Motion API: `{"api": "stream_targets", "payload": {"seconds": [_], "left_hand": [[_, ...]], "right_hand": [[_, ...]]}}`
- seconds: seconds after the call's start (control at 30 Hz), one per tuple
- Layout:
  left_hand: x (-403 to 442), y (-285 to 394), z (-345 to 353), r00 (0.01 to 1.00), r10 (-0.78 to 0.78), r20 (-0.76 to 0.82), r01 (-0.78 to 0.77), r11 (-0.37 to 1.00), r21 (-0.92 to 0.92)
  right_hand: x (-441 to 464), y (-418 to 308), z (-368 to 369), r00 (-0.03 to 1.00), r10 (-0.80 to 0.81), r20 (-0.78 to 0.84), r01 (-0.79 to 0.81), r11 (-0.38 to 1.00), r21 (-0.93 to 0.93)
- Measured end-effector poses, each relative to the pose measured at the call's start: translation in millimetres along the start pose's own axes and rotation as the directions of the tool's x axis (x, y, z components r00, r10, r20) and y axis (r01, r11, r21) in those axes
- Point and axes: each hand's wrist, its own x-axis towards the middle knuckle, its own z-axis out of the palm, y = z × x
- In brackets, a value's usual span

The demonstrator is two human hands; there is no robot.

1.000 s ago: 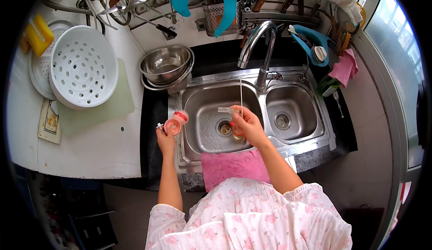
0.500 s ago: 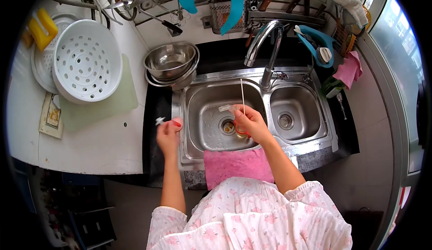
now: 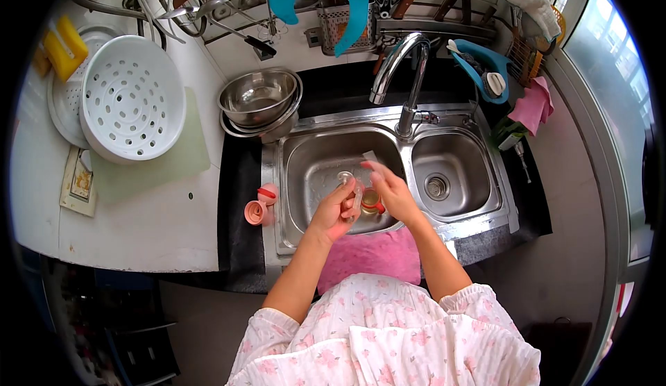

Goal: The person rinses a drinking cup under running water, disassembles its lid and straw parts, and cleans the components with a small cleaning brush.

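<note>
My left hand (image 3: 334, 212) is over the large sink basin, its fingers closed on a small clear plastic piece (image 3: 357, 197). Close beside it, my right hand (image 3: 392, 195) is partly blurred, with the forefinger stretched out and the lower fingers curled. Against those curled fingers is a clear container with a red rim (image 3: 372, 202), seemingly held. A pale, smeared strip (image 3: 370, 155) shows above the right fingertips; its kind is unclear. On the sink's left edge sit a round pink piece with a red band (image 3: 267, 193) and a pink cup-like cap (image 3: 256, 212).
The faucet (image 3: 406, 73) arches behind the double sink (image 3: 295, 150). Nested steel bowls (image 3: 260, 98) stand at its back left. A white colander (image 3: 132, 98) rests on the left counter. A pink cloth (image 3: 364, 257) hangs over the front edge.
My left hand has moved right, from the pink pieces at the sink's edge to beside my right hand. The clear piece is now in my left hand. The upright pale stick no longer shows clearly.
</note>
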Motion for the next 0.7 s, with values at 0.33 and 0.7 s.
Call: {"api": "stream_targets", "payload": {"seconds": [0.33, 0.7], "left_hand": [[-5.7, 6.0, 24.6, 0.984, 0.059, -0.166, -0.07, 0.996, -0.061], [-5.4, 5.1, 21.5, 0.994, 0.073, -0.08, -0.074, 0.997, -0.008]], "right_hand": [[-14.9, -16.3, 2.6, 0.954, -0.236, -0.185, 0.227, 0.971, -0.073], [-10.3, -27.0, 7.0, 0.842, -0.528, -0.105, 0.461, 0.808, -0.367]]}}
